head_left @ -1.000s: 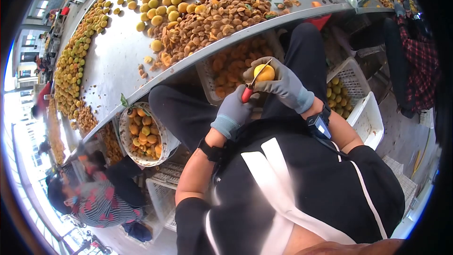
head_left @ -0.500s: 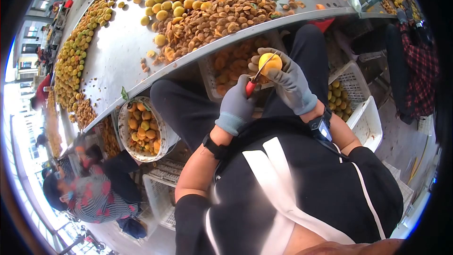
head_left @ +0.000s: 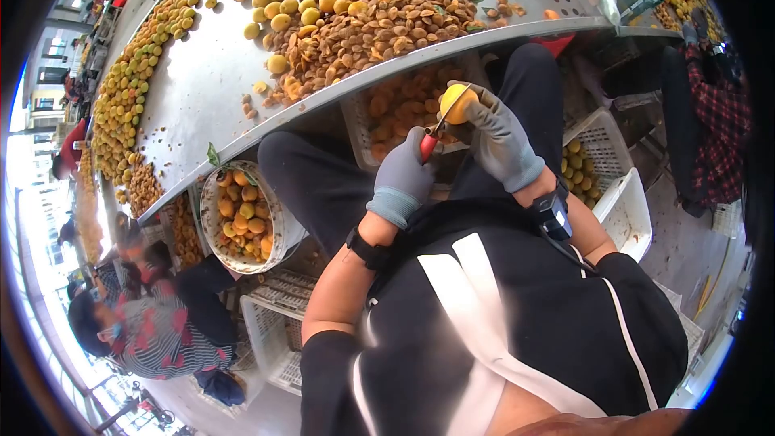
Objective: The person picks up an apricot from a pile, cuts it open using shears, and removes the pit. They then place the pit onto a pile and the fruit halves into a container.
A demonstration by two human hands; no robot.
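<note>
In the narrow grip of the left hand in grey glove [head_left: 406, 169], a small knife with red handle [head_left: 429, 147] is held; by the right hand in grey glove [head_left: 502, 139], a round yellow fruit [head_left: 461, 108] is grasped — the knife is seen across it. Compared with one second ago, both have been brought slightly nearer to the grey metal tabletop [head_left: 198, 97] — and less of the right hand is visible at the fruit's left side.
</note>
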